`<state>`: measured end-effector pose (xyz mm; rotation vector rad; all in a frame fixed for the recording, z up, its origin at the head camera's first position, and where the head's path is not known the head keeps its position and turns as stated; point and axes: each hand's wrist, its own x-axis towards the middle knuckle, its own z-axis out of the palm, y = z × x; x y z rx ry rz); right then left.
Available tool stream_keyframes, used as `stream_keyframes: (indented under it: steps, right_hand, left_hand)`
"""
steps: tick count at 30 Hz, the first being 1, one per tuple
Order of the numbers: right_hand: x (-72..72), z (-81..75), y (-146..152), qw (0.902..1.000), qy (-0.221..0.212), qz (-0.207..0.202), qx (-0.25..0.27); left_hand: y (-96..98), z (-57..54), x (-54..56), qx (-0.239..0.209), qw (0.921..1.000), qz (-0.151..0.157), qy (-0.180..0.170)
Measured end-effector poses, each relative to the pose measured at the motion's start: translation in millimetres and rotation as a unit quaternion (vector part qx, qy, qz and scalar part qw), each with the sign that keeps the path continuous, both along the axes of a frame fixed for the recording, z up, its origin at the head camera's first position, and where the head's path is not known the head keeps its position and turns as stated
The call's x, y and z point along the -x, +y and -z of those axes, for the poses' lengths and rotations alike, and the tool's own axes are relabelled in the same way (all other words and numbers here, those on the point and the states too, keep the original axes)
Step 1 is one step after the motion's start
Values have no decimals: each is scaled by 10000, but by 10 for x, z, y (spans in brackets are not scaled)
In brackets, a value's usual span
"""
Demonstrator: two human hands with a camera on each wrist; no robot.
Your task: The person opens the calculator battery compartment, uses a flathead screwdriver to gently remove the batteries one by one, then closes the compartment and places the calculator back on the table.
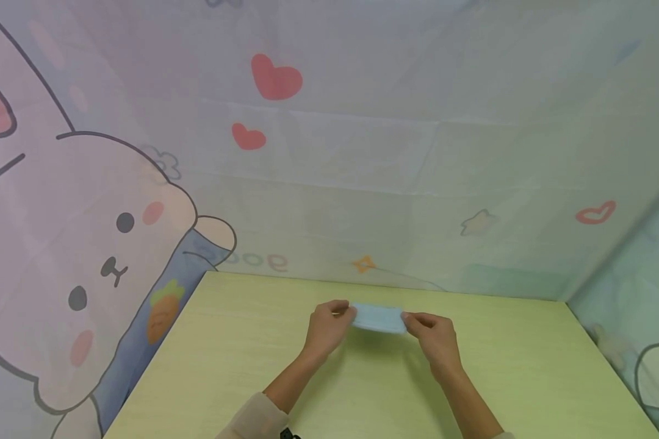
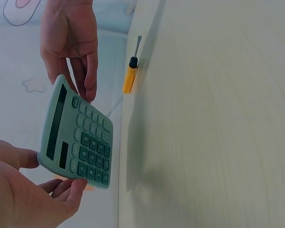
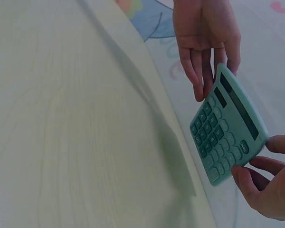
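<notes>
A mint-green calculator [image 1: 379,318] is held up above the table, gripped at its two ends by both hands. The left hand [image 1: 329,327] pinches one end and the right hand [image 1: 432,337] the other. From the left wrist, the calculator's keypad [image 2: 92,156] and dark display strip show, with the left hand [image 2: 33,190] at the near end. Through the right wrist view, the right hand [image 3: 270,183] has thumb and fingers on the near corner of the calculator [image 3: 228,128]. Its shadow falls on the table below.
A screwdriver [image 2: 130,78] with a yellow handle and flat metal blade lies near the table edge in the left wrist view. The pale wooden table [image 1: 241,341] meets a printed cloth backdrop [image 1: 362,152] with hearts and a rabbit.
</notes>
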<state>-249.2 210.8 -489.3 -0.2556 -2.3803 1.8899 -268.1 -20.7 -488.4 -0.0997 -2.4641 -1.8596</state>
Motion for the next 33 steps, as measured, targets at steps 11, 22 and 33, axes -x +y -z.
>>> stream_keyframes:
  steps: [11,22,33]
  right_hand:
    - [-10,27,-15,10000,25,78,-34]
    - [-26,47,-21,9999,-28,-13,-132]
    - [-30,76,-17,9996,-15,-19,-276]
  left_hand:
    - [-13,20,-15,-115,9998,120,69]
    - [-6,39,-20,-49,9999,155,-10]
    - [11,81,-15,-79,9999,39,-99]
